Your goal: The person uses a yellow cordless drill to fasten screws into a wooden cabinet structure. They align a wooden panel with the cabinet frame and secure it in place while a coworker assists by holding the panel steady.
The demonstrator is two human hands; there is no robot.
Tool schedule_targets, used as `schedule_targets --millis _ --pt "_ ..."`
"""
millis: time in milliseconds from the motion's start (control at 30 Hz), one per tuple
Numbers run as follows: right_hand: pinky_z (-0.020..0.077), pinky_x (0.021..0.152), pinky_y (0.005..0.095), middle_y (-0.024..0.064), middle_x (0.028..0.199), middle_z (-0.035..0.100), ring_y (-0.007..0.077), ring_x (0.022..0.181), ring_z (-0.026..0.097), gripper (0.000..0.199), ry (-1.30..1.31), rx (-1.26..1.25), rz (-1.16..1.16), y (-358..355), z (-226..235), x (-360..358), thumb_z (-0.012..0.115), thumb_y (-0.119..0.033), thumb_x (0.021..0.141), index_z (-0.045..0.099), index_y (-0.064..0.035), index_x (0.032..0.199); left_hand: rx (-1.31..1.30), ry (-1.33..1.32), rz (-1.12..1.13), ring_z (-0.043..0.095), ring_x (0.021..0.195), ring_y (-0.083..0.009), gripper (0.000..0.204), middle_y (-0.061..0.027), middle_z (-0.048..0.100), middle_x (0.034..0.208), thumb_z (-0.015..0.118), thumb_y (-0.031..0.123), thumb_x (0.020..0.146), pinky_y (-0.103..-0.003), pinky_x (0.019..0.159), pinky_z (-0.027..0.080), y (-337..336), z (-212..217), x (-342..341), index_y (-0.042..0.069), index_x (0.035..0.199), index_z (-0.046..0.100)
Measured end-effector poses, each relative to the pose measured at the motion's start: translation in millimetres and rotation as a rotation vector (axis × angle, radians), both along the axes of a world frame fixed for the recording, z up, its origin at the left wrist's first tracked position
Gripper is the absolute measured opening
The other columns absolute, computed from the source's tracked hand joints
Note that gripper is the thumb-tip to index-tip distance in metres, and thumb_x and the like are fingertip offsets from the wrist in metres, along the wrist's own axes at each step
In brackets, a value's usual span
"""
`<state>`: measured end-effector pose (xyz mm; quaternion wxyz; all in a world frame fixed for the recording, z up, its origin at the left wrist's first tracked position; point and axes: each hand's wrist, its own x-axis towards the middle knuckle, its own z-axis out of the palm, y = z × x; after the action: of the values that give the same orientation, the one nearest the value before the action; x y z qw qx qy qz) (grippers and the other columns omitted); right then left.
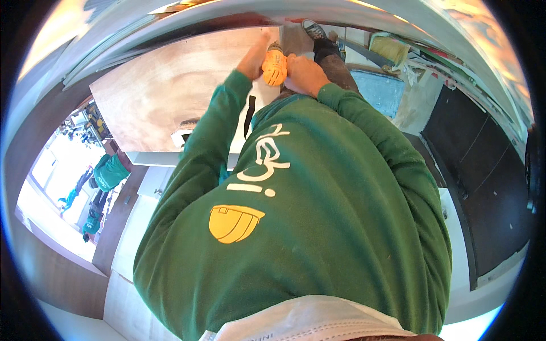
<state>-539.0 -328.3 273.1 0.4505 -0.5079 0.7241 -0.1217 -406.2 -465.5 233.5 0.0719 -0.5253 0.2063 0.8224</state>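
A yellow power drill is at the top middle, over the right edge of a pale plywood board, its dark chuck pointing away from me. My right hand is closed on the drill from the right side; its handle is mostly hidden. Along the drill's left side lies my left hand, its fingers reaching forward beside the chuck near the board's far right corner. Those fingers are blurred, so whether they pinch anything does not show.
Below the board's edge hangs a black strap. A sneaker is at the far end. To the right lie a blue panel and dark panels. Through an opening at the left, people in green tops are visible.
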Motion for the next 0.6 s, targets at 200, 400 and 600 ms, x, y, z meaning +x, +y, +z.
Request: schedule_targets --millis 200,400,600 --pt "0.0595 0.088 0.0523 0.025 0.102 0.073 0.0435 0.1 0.073 0.034 -0.055 0.036 0.032 -9.1 22.6 6.9 0.073 -0.026 0.085 0.072 0.0008 0.105 -0.676 -0.147 -0.175 0.068 0.072 -0.0137 0.053 -0.0105 0.071 0.087 0.086 0.039 0.087 -0.031 0.062 0.056 36.4 97.1 0.1 -0.007 0.103 0.065" --pt "0.0591 0.088 0.0523 0.0248 0.101 0.073 0.0429 0.099 0.073 0.031 -0.046 -0.04 -0.014 -8.4 11.3 16.3 0.07 -0.025 0.087 0.073 0.0009 0.103 -0.782 -0.281 -0.48 0.071 0.071 -0.0223 0.053 -0.0192 0.075 0.091 0.081 0.03 0.082 -0.037 0.067 0.058 19.9 115.2 -3.4 -0.012 0.11 0.063" --pt "0.059 0.091 0.0515 0.0277 0.107 0.074 0.0438 0.102 0.074 0.031 -0.132 0.123 -0.057 -34.5 7.1 28.0 0.067 -0.02 0.087 0.075 0.0039 0.105 -0.692 -0.238 -0.635 0.07 0.072 -0.018 0.062 -0.0165 0.072 0.094 0.075 0.034 0.088 -0.031 0.056 0.055 -24.4 86.3 5.4 -0.012 0.127 0.056"
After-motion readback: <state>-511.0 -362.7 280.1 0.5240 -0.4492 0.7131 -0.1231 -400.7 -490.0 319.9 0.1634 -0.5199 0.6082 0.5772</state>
